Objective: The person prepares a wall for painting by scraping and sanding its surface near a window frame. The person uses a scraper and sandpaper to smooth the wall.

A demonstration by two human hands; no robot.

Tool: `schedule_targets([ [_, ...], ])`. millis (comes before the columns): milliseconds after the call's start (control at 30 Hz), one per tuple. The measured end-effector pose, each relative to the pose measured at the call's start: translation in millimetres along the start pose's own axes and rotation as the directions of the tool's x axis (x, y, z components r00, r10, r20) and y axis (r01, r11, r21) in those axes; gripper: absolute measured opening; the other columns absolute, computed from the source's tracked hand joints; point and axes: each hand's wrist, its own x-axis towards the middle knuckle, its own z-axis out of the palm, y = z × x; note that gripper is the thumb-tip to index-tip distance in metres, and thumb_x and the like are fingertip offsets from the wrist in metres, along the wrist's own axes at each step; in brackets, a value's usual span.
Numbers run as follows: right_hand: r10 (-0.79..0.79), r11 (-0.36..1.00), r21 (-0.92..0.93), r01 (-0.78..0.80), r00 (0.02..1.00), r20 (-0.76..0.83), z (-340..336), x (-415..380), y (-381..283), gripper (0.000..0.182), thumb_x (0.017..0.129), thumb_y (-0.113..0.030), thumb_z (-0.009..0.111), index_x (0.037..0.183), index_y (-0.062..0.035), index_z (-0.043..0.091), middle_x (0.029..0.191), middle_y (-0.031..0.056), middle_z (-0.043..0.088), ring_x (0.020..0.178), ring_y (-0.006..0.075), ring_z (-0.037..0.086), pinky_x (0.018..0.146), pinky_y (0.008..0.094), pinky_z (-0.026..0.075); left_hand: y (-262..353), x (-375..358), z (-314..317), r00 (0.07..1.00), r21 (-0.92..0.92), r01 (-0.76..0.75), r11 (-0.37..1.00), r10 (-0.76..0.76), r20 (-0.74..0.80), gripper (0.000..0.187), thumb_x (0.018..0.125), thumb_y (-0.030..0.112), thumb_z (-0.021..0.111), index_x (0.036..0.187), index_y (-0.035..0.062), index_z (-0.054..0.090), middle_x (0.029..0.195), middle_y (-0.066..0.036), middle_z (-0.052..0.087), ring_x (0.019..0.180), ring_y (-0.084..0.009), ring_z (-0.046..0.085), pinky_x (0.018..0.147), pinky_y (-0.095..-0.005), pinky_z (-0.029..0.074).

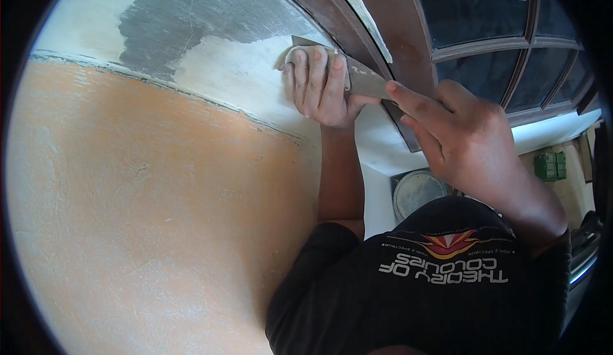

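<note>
A metal putty knife (370, 85) with white smears on its blade lies against the wall beside the brown door frame. My right hand (463, 128) is closed round its handle end, the index finger stretched along it. My left hand (322, 90), its fingers coated in whitish putty, is closed over the far part of the blade, with the thumb stretched toward my right hand. One blade corner shows past the left fingertips. Around the left hand the wall has a white filled patch (233, 67), next to a bare grey patch (185, 20) with a thin crack.
An orange painted wall (153, 208) fills the left side, bordered by a rough line. The brown frame (408, 29) and dark glass panes (476, 10) are at upper right. Below stand a round lidded bucket (418, 192) and a green crate (550, 166).
</note>
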Motion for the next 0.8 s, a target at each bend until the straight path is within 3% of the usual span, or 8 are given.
schedule_targets([
  [300, 0.006, 1.000, -0.005, -0.006, 1.000, -0.019, -0.5, 3.4, -4.3, 0.045, 0.079, -0.005, 0.073, 0.123, -0.0080, 0.064, 0.073, 0.0060, 0.051, 0.050, 0.0175, 0.054, 0.045, 0.0317, 0.046, -0.5, -0.3, -1.2, 0.999, 0.069, -0.019, 0.997, 0.016, 0.033, 0.075, 0.086, 0.076, 0.042, 0.112, 0.0108, 0.069, 0.122, -0.014, 0.066, 0.125, -0.0407, 0.053, 0.106, -0.0569, 0.032],
  [367, 0.001, 1.000, -0.003, -0.001, 1.000, -0.015, -0.6, 4.0, -5.4, 0.045, 0.079, -0.005, 0.073, 0.123, -0.0080, 0.064, 0.072, 0.0060, 0.051, 0.050, 0.0174, 0.054, 0.045, 0.0316, 0.045, 0.7, 1.3, 0.1, 0.999, 0.024, 0.025, 0.999, -0.025, -0.020, 0.074, 0.086, 0.076, 0.042, 0.112, 0.0114, 0.069, 0.122, -0.014, 0.066, 0.125, -0.0403, 0.053, 0.106, -0.0573, 0.032],
  [800, 0.016, 1.000, 0.007, -0.016, 1.000, 0.011, -4.4, 1.2, -9.0, 0.046, 0.080, -0.004, 0.072, 0.125, -0.0063, 0.063, 0.073, 0.0068, 0.050, 0.049, 0.0172, 0.052, 0.044, 0.0316, 0.043, 0.8, -0.5, -2.1, 0.999, 0.001, -0.019, 1.000, 0.019, 0.037, 0.072, 0.086, 0.075, 0.044, 0.110, 0.0111, 0.070, 0.122, -0.013, 0.066, 0.125, -0.0384, 0.054, 0.107, -0.0576, 0.032],
])
